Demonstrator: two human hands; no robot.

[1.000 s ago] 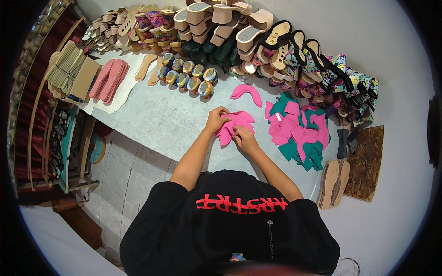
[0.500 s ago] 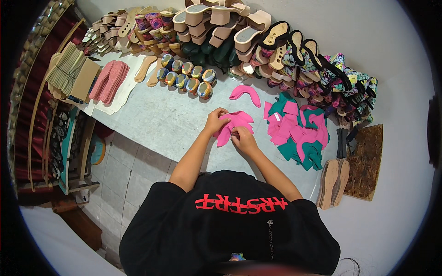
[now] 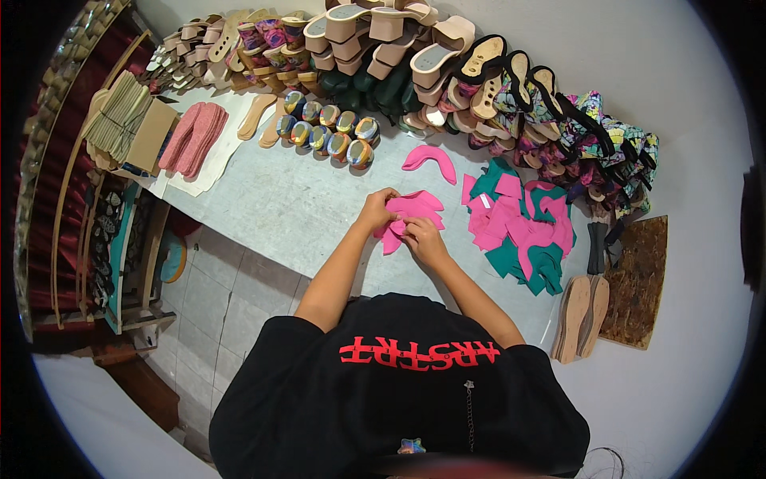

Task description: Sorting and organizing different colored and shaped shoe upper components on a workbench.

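Several overlapping pink fabric pieces (image 3: 415,204) are between my hands over the grey table. My left hand (image 3: 377,209) grips their left side, with its fingers curled round the edge. From the lower right, my right hand (image 3: 425,240) pinches the pieces, its fingertips close to those of the left. Beyond my hands a curved pink piece (image 3: 431,160) lies by itself. To the right is a loose pile of pink pieces (image 3: 499,219) and green pieces (image 3: 511,262) with a small white tag on it.
Sandals and heeled soles (image 3: 391,56) are heaped along the wall. Colourful wrapped heels (image 3: 328,132) stand in rows at the back. Reddish insoles (image 3: 194,137) lie at left beside a cardboard box (image 3: 152,137). Wooden soles (image 3: 571,319) and a brown board (image 3: 636,279) are at right.
My right hand has shifted slightly up and closer to my left, and the pink pieces have been refolded between them. The whole view has moved a little.
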